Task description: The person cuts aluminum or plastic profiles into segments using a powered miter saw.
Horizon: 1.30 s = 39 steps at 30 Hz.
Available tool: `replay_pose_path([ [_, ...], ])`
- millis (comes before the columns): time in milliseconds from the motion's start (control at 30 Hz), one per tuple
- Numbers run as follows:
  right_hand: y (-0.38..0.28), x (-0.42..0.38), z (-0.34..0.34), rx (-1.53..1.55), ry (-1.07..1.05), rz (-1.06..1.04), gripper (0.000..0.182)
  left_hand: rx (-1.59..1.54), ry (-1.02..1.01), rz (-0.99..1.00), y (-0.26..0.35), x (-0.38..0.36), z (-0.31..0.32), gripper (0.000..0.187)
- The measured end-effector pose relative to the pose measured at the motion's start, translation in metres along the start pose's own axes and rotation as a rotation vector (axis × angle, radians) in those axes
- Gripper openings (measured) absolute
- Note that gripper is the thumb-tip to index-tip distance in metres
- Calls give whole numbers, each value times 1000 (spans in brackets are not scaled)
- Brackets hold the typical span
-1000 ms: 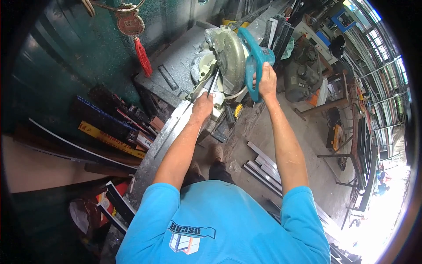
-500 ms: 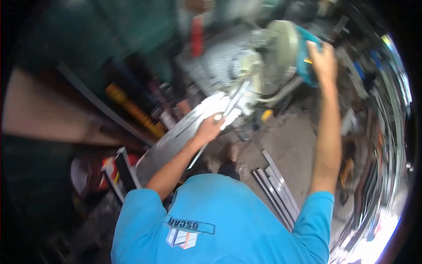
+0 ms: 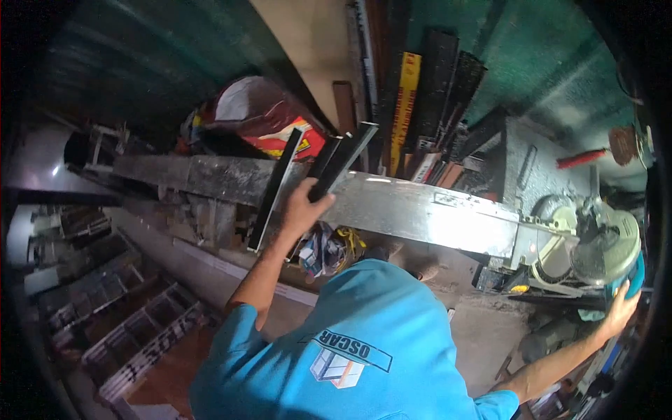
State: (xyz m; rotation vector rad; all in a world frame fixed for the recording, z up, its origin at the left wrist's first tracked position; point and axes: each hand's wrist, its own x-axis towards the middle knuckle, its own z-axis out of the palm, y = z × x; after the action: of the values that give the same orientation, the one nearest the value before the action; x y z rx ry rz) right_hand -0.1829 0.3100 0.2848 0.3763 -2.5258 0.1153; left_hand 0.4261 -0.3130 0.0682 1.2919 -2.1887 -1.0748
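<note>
My left hand (image 3: 306, 206) is closed round the lower end of a dark metal profile (image 3: 348, 155) above a long metal bench (image 3: 399, 210). Just left of that hand, another dark profile (image 3: 276, 187) lies slanted across the bench. My right hand (image 3: 620, 308) is wrapped round the teal handle (image 3: 635, 277) of a miter saw (image 3: 605, 241) at the bench's right end. The saw's round guard is pale green.
A red and yellow sack (image 3: 297, 136) sits behind the bench. Upright profiles, one a yellow bar (image 3: 406, 105), lean on the green wall. A red-handled tool (image 3: 581, 158) is near the saw. Framed panels (image 3: 133, 329) lie at the lower left.
The view has swung left along the bench. My left hand has left the pale strip beside the saw and taken hold of a dark profile. My right hand is still on the saw handle.
</note>
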Motion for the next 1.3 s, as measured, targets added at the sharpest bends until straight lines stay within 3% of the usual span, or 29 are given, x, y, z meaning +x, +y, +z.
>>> replay_pose_path([
  [67,-2,1,0,-63,2,113,80,-87,23,-90,-21,1,-32,50],
  [133,-5,2,3,-106,52,90,79,38,182,-88,-69,5,-49,50],
  [267,-28,-9,-9,-157,25,177,79,194,213,-185,-93,20,-76,41],
  [433,15,-10,2,45,67,-44,62,363,161,-160,-118,35,-64,47],
  [500,-9,-22,-8,107,47,87,56,485,45,-244,-105,41,-60,54],
  [533,-56,-30,-36,151,-71,117,51,490,159,-163,-139,45,-54,49],
  [567,-95,-43,-54,147,5,141,48,298,-35,-208,-128,50,-67,43],
  [600,-81,-46,-47,132,85,48,49,87,-54,-220,-161,57,-68,38],
  [633,-113,-61,-67,123,92,130,50,291,-81,-135,-173,66,-75,40],
  [667,-113,-63,-65,172,94,157,52,284,-75,-319,-156,70,-79,39],
  [700,-126,-73,-70,199,127,195,55,297,-85,-148,-151,72,-79,40],
  [733,-113,-77,-63,168,126,207,58,357,-82,-208,-106,67,-76,43],
  [767,-95,-80,-51,174,149,194,60,130,-209,-35,-134,84,-81,45],
  [800,-111,-86,-61,188,159,216,61,135,-226,-8,-120,92,-77,45],
  [867,-114,-98,-60,327,249,169,57,73,-298,124,-67,87,-68,44],
  [900,-120,-106,-61,345,329,129,55,184,-328,101,-29,83,-59,47],
  [1000,-129,-163,-28,577,618,329,38,229,-404,164,26,76,-9,57],
  [1067,-115,-215,33,723,408,556,30,184,-495,216,84,56,28,57],
  [1133,-112,-265,102,449,2,709,34,82,-686,166,100,56,66,60],
  [1200,-110,-307,154,467,-213,554,48,28,-630,444,79,57,111,46],
  [1300,-113,-330,189,369,-500,568,70,256,-674,514,97,54,143,57],
])
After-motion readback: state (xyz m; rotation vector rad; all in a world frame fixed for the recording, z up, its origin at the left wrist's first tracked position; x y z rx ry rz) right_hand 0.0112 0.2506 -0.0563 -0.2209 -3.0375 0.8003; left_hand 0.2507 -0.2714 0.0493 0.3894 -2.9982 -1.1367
